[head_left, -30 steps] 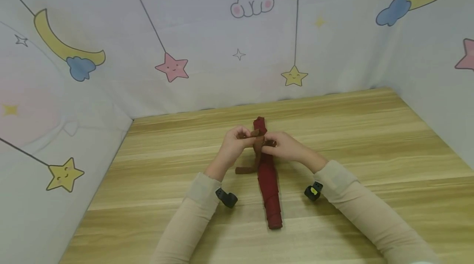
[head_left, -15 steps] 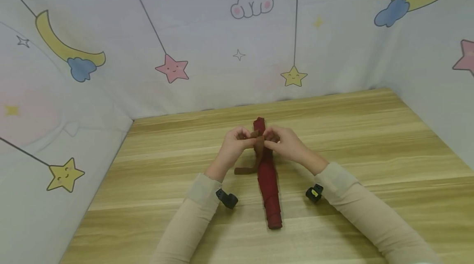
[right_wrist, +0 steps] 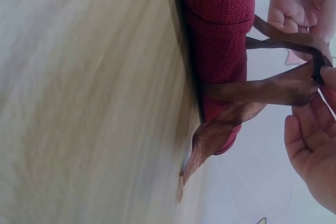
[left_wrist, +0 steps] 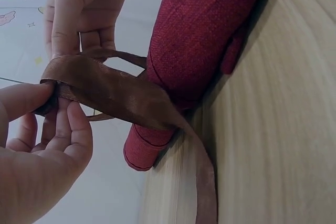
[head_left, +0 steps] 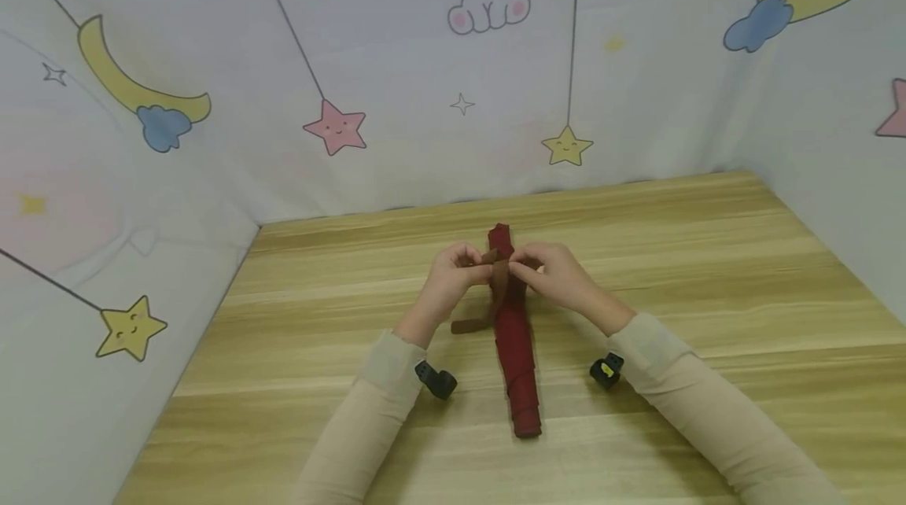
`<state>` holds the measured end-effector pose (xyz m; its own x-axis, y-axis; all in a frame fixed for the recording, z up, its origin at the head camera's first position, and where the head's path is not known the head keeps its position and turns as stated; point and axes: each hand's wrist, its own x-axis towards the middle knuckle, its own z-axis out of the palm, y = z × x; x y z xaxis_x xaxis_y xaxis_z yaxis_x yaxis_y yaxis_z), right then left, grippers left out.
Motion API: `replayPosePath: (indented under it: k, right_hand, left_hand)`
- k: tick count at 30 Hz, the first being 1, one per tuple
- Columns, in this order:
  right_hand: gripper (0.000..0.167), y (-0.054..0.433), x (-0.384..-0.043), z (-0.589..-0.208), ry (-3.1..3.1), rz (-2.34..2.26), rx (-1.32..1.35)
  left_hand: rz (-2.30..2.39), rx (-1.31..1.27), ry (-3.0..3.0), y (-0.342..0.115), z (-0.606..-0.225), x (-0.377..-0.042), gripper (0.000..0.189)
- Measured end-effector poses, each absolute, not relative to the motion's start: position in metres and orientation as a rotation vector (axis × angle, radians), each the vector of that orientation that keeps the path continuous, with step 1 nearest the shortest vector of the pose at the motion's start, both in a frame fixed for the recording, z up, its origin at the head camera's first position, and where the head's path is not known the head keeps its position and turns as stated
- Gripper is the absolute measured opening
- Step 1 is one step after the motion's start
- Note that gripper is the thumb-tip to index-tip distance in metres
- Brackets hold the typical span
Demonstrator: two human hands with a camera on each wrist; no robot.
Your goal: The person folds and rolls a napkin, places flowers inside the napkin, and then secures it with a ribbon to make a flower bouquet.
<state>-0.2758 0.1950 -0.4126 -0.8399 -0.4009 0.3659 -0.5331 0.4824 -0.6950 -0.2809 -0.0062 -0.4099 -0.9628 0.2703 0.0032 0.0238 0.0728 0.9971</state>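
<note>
A dark red cloth roll (head_left: 515, 340) lies lengthwise on the table, with a brown satin ribbon (head_left: 500, 278) around its upper part. My left hand (head_left: 453, 273) pinches the ribbon between thumb and fingers just left of the roll; the left wrist view shows a loop (left_wrist: 110, 90) standing up from the cloth there. From the other side, my right hand (head_left: 555, 277) pinches the ribbon, its thumb (right_wrist: 328, 78) against a fold in the right wrist view. One loose ribbon tail (head_left: 470, 326) extends left over the wood. Fingers partly hide where the strands cross.
The wood-grain table (head_left: 340, 293) extends around the roll on all sides. Behind it hangs a pale curtain (head_left: 410, 151) printed with stars, moons and a white animal. A black wrist camera (head_left: 440, 383) hangs at the left cuff, another camera (head_left: 605, 370) at the right.
My right hand has drawn slightly right, and the small ribbon bit that showed under its fingers is out of sight. My left hand keeps its pinch; the roll stays put.
</note>
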Motion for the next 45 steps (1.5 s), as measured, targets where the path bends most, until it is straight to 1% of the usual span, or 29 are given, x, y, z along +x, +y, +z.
replayPosePath:
  k: [7,13,22,26,34,37,41,45]
  right_hand:
    - [0.016,0.1989,-0.2762,-0.4120,-2.550,1.243,0.817]
    - [0.019,0.2003,-0.2726,-0.4111,-2.627,1.374,0.723]
    - [0.028,0.2023,-0.2739,-0.4122,-2.581,2.002,0.358]
    - [0.030,0.2023,-0.2753,-0.4105,-2.507,2.185,0.253]
    - [0.035,0.2044,-0.2745,-0.4070,-2.531,2.134,0.380]
    - [0.031,0.2036,-0.2725,-0.4039,-2.504,2.236,0.337]
    - [0.018,0.2029,-0.2721,-0.4040,-2.401,2.349,0.290]
    - [0.010,0.2039,-0.2742,-0.4073,-2.296,2.428,0.271]
  left_hand:
    - [2.012,0.284,2.162,-0.0058,-0.4121,-0.2822,0.019]
    - [2.011,0.273,2.155,-0.0052,-0.4116,-0.2811,0.019]
    - [2.051,0.247,2.114,-0.0032,-0.4136,-0.2808,0.021]
    - [2.056,0.254,2.107,-0.0028,-0.4151,-0.2807,0.022]
    - [2.073,0.266,2.099,-0.0025,-0.4151,-0.2804,0.022]
    - [2.076,0.264,2.095,-0.0027,-0.4149,-0.2801,0.022]
    - [2.079,0.269,2.093,-0.0030,-0.4147,-0.2795,0.022]
    - [2.077,0.262,2.089,-0.0033,-0.4142,-0.2791,0.021]
